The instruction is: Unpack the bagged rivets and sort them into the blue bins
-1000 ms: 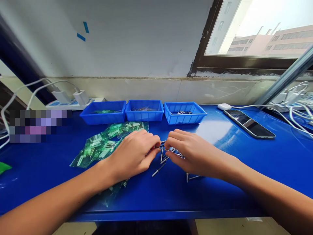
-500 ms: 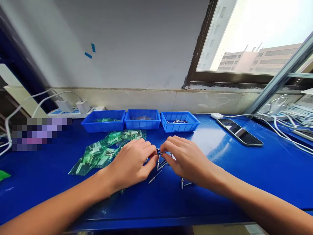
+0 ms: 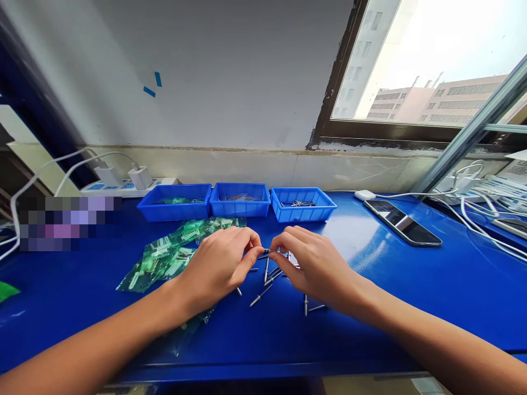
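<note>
My left hand (image 3: 224,260) is closed in a pinch, thumb against fingers, on one end of a small dark-and-silver blind rivet (image 3: 267,251). The other end sits between the thumb and fingers of my right hand (image 3: 310,260), so the piece bridges both sets of fingertips; much of it is hidden. Below, several loose silver blind rivets (image 3: 261,296) lie scattered on the blue table (image 3: 349,340). To the left, partly behind my left hand, are green-tinted clear bags (image 3: 164,258) with pale plastic pieces inside.
Three blue bins stand along the wall: a left bin (image 3: 175,213), a middle bin (image 3: 240,208) and a right bin (image 3: 304,213) with metal pieces. A phone (image 3: 403,222) and white cables (image 3: 473,214) lie right. A power strip (image 3: 132,189) is at the back left.
My fingertips have risen slightly and drawn a little apart, so the rivet between them shows more clearly. More loose rivets are visible beneath my left hand.
</note>
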A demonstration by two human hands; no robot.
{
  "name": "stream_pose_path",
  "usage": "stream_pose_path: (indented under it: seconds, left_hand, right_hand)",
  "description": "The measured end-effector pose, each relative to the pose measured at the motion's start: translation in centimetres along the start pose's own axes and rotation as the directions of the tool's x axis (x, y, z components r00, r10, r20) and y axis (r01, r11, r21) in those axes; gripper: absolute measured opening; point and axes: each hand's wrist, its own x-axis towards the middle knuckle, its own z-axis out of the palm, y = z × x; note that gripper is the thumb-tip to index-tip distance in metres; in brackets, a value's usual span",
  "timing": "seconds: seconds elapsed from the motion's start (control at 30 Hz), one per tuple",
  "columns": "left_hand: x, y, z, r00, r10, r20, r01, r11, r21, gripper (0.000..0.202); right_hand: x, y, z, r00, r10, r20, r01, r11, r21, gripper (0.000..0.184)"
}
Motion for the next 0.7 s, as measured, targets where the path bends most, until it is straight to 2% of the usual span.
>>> stream_pose_path:
  seconds: [0.17,0.3,0.4,0.47,0.57,0.63,0.7]
  left_hand:
    - [0.0,-0.1,0.3,1.000,-0.027,-0.003,0.028,0.999,0.026,0.021]
    - [0.2,0.0,-0.2,0.998,-0.040,0.044,0.039,0.999,0.034,0.024]
    - [0.6,-0.4,-1.3,0.993,-0.074,0.095,0.064,0.992,0.112,0.027]
    - [0.9,-0.9,-2.1,0.985,-0.092,0.143,0.063,0.978,0.197,0.029]
    - [1.0,-1.8,-2.9,0.971,-0.088,0.221,0.023,0.960,0.281,0.028]
    - [0.9,-2.1,-3.0,0.957,-0.066,0.281,-0.019,0.958,0.287,0.024]
    - [0.6,-2.0,-3.0,0.940,-0.043,0.338,-0.058,0.957,0.283,0.021]
  right_hand:
    - [-0.1,0.0,0.0,1.000,-0.026,0.008,0.026,1.000,-0.001,0.013]
    - [0.0,-0.2,-0.3,0.999,-0.037,0.015,0.038,0.999,-0.020,0.016]
    - [0.5,0.7,-1.0,0.997,0.004,-0.073,-0.005,1.000,-0.015,0.016]
    - [0.9,2.3,-1.5,0.979,0.071,-0.191,-0.084,0.994,-0.062,0.017]
    - [1.4,5.7,-2.0,0.910,0.248,-0.333,-0.328,0.921,-0.211,0.017]
    - [1.5,7.7,-2.0,0.883,0.351,-0.310,-0.441,0.847,-0.297,0.019]
    - [1.5,8.5,-1.7,0.876,0.402,-0.267,-0.475,0.813,-0.336,0.024]
